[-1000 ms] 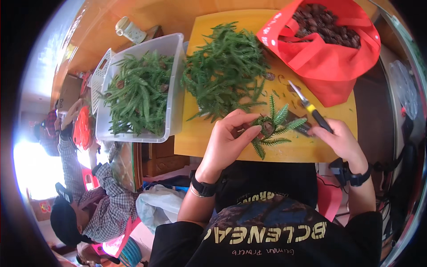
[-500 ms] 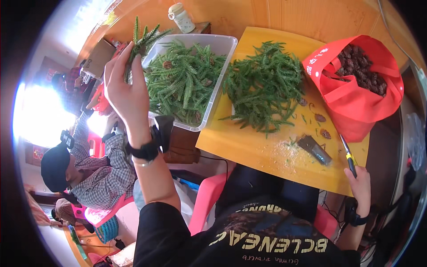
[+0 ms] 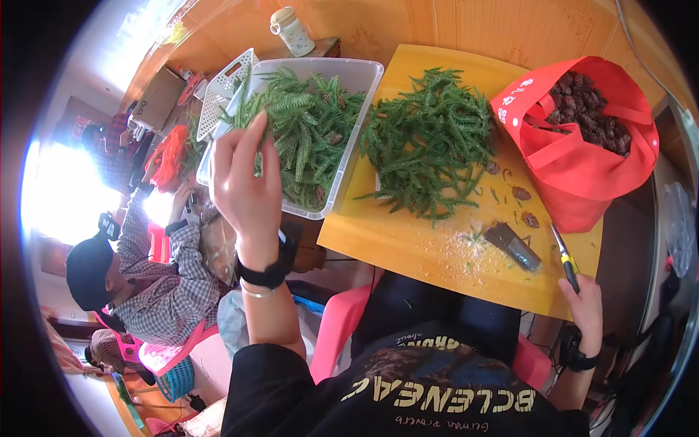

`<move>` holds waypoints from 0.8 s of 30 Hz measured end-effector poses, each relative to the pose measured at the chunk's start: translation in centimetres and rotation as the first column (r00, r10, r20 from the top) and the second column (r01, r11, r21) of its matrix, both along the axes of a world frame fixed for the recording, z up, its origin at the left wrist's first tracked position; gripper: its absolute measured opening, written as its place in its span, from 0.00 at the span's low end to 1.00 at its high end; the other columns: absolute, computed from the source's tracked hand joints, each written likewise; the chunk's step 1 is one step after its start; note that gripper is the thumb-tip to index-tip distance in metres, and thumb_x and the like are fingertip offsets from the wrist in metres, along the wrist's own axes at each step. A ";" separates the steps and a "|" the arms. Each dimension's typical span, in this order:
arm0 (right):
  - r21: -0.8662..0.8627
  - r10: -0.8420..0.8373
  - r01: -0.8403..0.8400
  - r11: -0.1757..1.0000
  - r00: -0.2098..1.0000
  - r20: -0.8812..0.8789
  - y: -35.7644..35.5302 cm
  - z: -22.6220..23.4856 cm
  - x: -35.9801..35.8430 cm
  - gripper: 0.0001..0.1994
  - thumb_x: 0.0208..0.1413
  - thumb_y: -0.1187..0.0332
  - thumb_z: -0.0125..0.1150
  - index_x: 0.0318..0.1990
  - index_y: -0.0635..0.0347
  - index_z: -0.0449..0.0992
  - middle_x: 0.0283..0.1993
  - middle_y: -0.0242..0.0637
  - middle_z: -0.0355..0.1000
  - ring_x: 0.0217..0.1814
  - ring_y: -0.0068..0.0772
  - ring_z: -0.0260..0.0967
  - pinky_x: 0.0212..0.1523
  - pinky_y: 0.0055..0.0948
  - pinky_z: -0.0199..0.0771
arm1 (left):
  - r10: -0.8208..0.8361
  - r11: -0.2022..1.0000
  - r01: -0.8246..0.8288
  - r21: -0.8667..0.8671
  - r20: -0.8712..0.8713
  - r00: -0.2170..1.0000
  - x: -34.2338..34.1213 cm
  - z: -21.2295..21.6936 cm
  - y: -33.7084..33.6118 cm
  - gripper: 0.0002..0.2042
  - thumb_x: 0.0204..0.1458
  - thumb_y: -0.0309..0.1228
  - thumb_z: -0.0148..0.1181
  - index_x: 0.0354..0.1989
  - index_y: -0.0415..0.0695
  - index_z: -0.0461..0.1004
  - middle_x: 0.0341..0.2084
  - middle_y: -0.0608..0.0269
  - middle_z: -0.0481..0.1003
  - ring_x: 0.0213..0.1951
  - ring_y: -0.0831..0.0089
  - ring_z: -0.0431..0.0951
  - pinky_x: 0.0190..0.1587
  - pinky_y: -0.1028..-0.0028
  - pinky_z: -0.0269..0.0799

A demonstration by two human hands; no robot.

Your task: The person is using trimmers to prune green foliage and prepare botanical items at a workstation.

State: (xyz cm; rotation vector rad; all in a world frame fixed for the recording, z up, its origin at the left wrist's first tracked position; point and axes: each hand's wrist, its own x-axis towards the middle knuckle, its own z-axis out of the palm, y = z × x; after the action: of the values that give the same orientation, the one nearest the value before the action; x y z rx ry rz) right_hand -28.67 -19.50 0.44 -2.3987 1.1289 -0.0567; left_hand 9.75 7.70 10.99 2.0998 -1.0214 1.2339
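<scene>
My left hand (image 3: 251,186) is over the clear plastic bin (image 3: 356,164), fingers pinched at an artificial green pine sprig (image 3: 284,102). Sprigs and small brown pine cones fill the bin; my hand hides part of its near left side. At the table's right front corner my right hand (image 3: 585,306) is closed round a slim tool (image 3: 567,264) with a yellow-and-black handle and a pointed metal tip. Its exact kind is unclear. Between my hands a loose heap of green sprigs (image 3: 429,142) lies on the yellow tabletop (image 3: 364,237).
A red bag (image 3: 575,182) full of brown cones stands at the right edge. A dark block (image 3: 513,246), whitish crumbs and a few loose cones (image 3: 529,219) lie near the front. A white bottle (image 3: 293,33) and white basket (image 3: 224,91) are behind. A co-worker (image 3: 156,280) sits at left.
My left hand has moved right and down with the sprig, from the bin's left side to over it. The white basket has come into sight. My right hand has barely moved.
</scene>
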 end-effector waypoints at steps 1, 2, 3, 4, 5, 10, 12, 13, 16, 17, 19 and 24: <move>0.001 0.002 -0.002 1.000 1.000 0.000 0.0 0.0 0.0 0.18 0.49 0.62 0.59 0.21 0.68 0.61 0.21 0.51 0.61 0.30 0.54 0.60 0.32 0.43 0.59 | 0.026 1.000 -0.026 0.012 0.000 1.000 -0.9 -0.2 0.4 0.13 0.41 0.19 0.59 0.38 0.45 0.77 0.27 0.61 0.71 0.29 0.67 0.73 0.33 0.72 0.68; 0.001 0.006 -0.006 1.000 1.000 -0.004 0.0 0.0 0.0 0.18 0.49 0.62 0.59 0.21 0.69 0.61 0.22 0.51 0.61 0.30 0.54 0.60 0.32 0.43 0.59 | 0.007 1.000 -0.006 0.026 -0.021 1.000 -1.5 -0.5 0.7 0.15 0.39 0.18 0.60 0.38 0.45 0.77 0.27 0.62 0.71 0.30 0.66 0.73 0.33 0.72 0.68; 0.001 0.010 -0.010 1.000 1.000 -0.008 0.0 0.0 0.1 0.19 0.49 0.61 0.59 0.21 0.69 0.61 0.22 0.51 0.61 0.30 0.54 0.60 0.33 0.43 0.60 | 0.003 0.999 -0.002 0.052 -0.030 1.000 -1.7 -1.1 0.8 0.15 0.39 0.18 0.60 0.38 0.45 0.77 0.28 0.62 0.71 0.31 0.66 0.73 0.34 0.72 0.69; 0.002 0.011 -0.011 1.000 1.000 -0.008 0.1 0.1 0.1 0.19 0.49 0.61 0.59 0.21 0.69 0.61 0.22 0.51 0.61 0.30 0.54 0.60 0.33 0.43 0.60 | -0.002 0.997 0.005 0.076 -0.039 0.999 -1.7 -1.8 1.0 0.16 0.38 0.19 0.60 0.39 0.45 0.76 0.29 0.62 0.71 0.31 0.65 0.73 0.34 0.71 0.69; 0.012 0.003 -0.003 1.000 1.000 -0.011 0.2 0.2 0.2 0.19 0.49 0.61 0.58 0.21 0.69 0.61 0.22 0.51 0.62 0.30 0.54 0.60 0.33 0.43 0.60 | 0.051 0.982 -0.026 0.186 -0.135 0.990 -1.8 -2.2 1.3 0.17 0.38 0.20 0.60 0.41 0.44 0.75 0.30 0.61 0.71 0.34 0.63 0.72 0.37 0.69 0.68; 0.012 -0.003 0.003 1.000 1.000 -0.015 0.3 -0.1 -0.1 0.18 0.49 0.61 0.58 0.22 0.68 0.61 0.23 0.52 0.62 0.30 0.54 0.60 0.32 0.42 0.60 | -0.136 0.956 0.251 0.155 -0.523 0.841 -4.2 -0.6 1.6 0.17 0.36 0.25 0.64 0.39 0.41 0.75 0.34 0.56 0.73 0.37 0.59 0.72 0.42 0.67 0.68; -0.029 -0.023 0.024 0.999 0.999 0.030 0.2 -0.2 -0.3 0.16 0.49 0.63 0.58 0.24 0.69 0.63 0.22 0.52 0.61 0.26 0.51 0.60 0.29 0.39 0.60 | -0.397 0.863 0.503 0.048 -0.550 0.735 -6.7 1.4 0.3 0.17 0.33 0.25 0.63 0.37 0.41 0.75 0.34 0.57 0.74 0.37 0.60 0.73 0.40 0.66 0.69; -0.030 -0.039 0.040 0.999 0.999 0.020 0.1 -0.5 -0.2 0.16 0.49 0.63 0.58 0.24 0.69 0.63 0.22 0.52 0.61 0.26 0.51 0.60 0.29 0.39 0.60 | -0.519 0.765 0.643 0.035 -0.558 0.647 -7.8 2.3 -0.5 0.17 0.32 0.24 0.63 0.36 0.40 0.75 0.33 0.58 0.74 0.36 0.60 0.74 0.39 0.65 0.70; -0.122 0.063 -0.050 0.991 0.992 0.105 0.0 -1.0 0.5 0.14 0.50 0.64 0.58 0.26 0.67 0.65 0.24 0.50 0.63 0.29 0.51 0.62 0.32 0.41 0.61 | -0.800 0.477 0.869 0.129 -0.347 0.490 -12.8 4.0 -1.9 0.11 0.30 0.30 0.66 0.26 0.45 0.76 0.26 0.64 0.75 0.30 0.73 0.75 0.28 0.73 0.71; -0.129 0.091 -0.077 0.989 0.990 0.106 0.0 -1.4 0.8 0.13 0.50 0.65 0.58 0.26 0.68 0.65 0.25 0.50 0.63 0.31 0.51 0.62 0.33 0.41 0.61 | -0.948 0.292 0.898 0.330 -0.025 0.317 -12.5 4.8 -3.0 0.13 0.29 0.36 0.66 0.26 0.45 0.76 0.26 0.64 0.75 0.28 0.73 0.74 0.25 0.74 0.68; -0.147 0.146 -0.134 0.980 0.987 0.073 -0.3 -1.5 1.2 0.13 0.49 0.66 0.58 0.29 0.68 0.66 0.30 0.51 0.65 0.37 0.52 0.62 0.38 0.41 0.62 | -0.926 0.360 0.888 0.287 -0.011 0.378 -14.4 6.6 -3.4 0.06 0.42 0.34 0.54 0.24 0.55 0.79 0.21 0.74 0.75 0.26 0.82 0.74 0.36 0.78 0.68; -0.215 0.201 -0.191 0.958 0.979 0.022 -0.4 -3.4 1.3 0.13 0.46 0.68 0.60 0.31 0.70 0.66 0.36 0.51 0.65 0.43 0.53 0.61 0.44 0.40 0.62 | -0.590 0.740 0.589 -0.325 0.108 0.800 -19.2 1.9 -4.3 0.08 0.42 0.29 0.51 0.25 0.54 0.79 0.21 0.74 0.73 0.22 0.80 0.72 0.28 0.85 0.67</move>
State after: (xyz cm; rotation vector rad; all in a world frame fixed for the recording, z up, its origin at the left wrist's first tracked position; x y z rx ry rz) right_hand -27.36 -19.87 -2.95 -2.6736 0.8987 -0.1707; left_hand -9.43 3.44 12.90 1.3433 -1.2389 0.9839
